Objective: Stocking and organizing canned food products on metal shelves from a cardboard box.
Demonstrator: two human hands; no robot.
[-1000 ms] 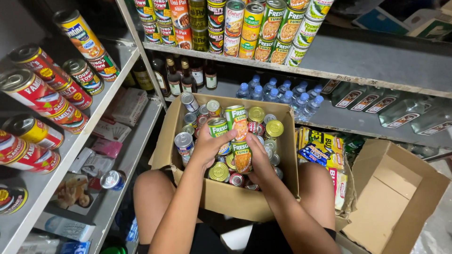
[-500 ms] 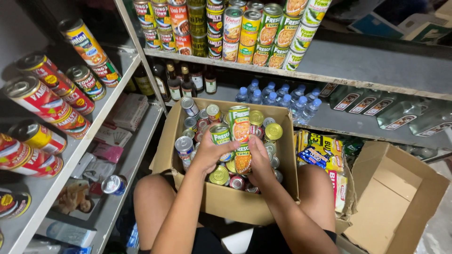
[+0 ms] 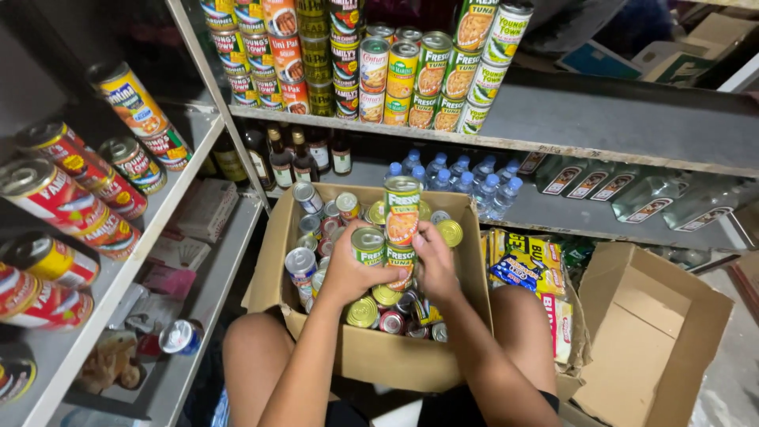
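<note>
Knees: a person crouches behind an open box (image 3: 371, 360) of cans.
Left hand (image 3: 353, 273): wrapped round a short green can (image 3: 368, 246), upright, above the box.
Right hand (image 3: 433, 262): fingers closed on a taller green can (image 3: 402, 211), long axis vertical, touching the short one's right side.
Beyond: bottles (image 3: 462, 180), then shelf (image 3: 569, 126) of stacked cans.

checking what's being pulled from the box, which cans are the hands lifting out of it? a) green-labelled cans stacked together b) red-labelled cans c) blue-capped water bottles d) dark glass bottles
a: the left hand and right hand clasp a stack of green-labelled cans just above the cardboard box of mixed cans.
</note>
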